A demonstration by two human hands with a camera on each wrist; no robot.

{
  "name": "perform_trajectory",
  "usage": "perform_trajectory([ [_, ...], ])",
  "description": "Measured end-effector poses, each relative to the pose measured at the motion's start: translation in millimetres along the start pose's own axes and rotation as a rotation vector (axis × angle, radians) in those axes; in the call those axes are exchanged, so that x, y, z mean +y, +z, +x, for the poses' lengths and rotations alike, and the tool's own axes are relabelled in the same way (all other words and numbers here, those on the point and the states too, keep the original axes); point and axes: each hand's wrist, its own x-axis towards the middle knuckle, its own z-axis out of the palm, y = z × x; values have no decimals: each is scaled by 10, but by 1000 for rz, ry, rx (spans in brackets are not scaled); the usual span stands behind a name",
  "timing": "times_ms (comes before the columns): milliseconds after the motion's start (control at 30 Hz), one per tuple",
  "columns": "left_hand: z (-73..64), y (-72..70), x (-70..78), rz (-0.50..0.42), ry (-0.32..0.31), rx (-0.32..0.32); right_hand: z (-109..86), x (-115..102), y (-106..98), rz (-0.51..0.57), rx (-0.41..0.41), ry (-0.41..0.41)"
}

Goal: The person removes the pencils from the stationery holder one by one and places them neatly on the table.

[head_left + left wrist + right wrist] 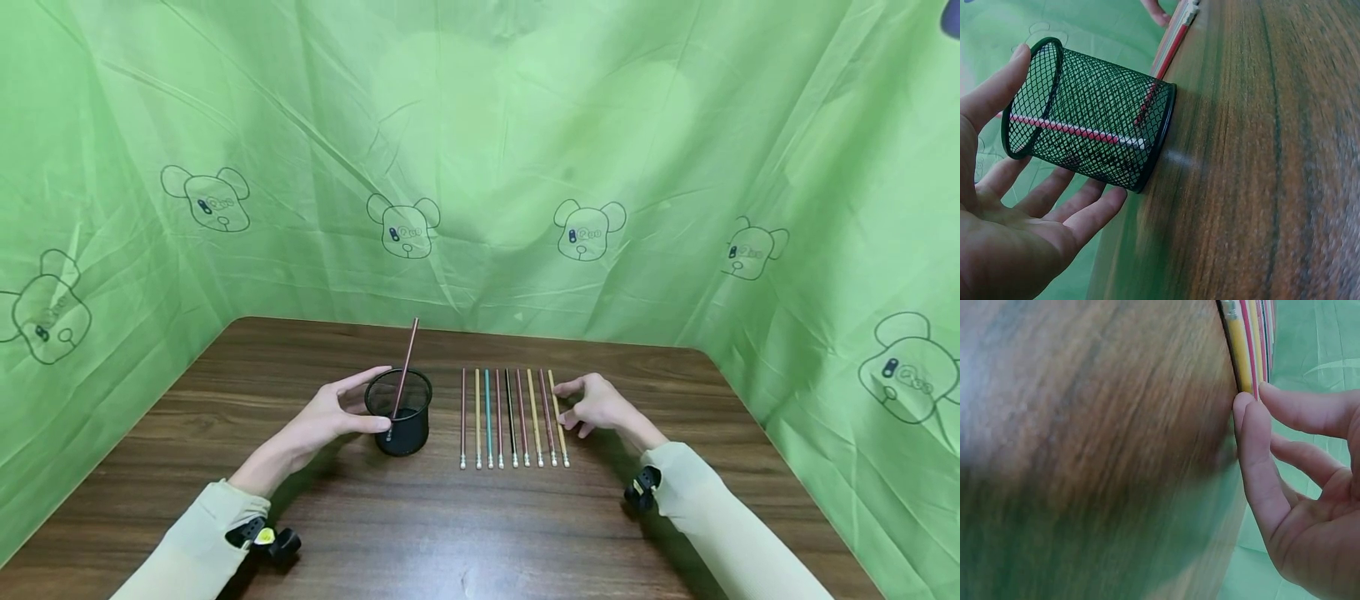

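Observation:
In the head view my left hand [330, 412] holds a black mesh pencil cup [408, 429], which stands upright on the table. The left wrist view shows the thumb at the cup's rim and the other fingers curved along its side. One dark red pencil [407, 358] leans inside the cup, its eraser end down. Right of the cup lies a row of several pencils [507, 417], erasers toward me. At the row's right end my right hand [596, 404] pinches a yellow pencil [1239, 353] between its fingertips; the pencil still lies beside the others.
A brown wood-grain table [465, 533] lies under everything. Green cloth [495, 125] with bear-face outlines hangs behind it and along both sides. A strapped black device [641, 489] sits at the right wrist, and another [266, 537] at the left.

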Motion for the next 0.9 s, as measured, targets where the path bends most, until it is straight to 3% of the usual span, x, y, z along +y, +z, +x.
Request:
perform_trajectory([
  [400, 9, 6, -9, -15, 9, -3, -130, -208, -53, 31, 1, -121],
  [700, 7, 7, -7, 1, 0, 1, -204, -507, 149, 96, -28, -250],
  [900, 9, 2, -6, 10, -9, 9, -190, -719, 351, 45, -6, -389],
])
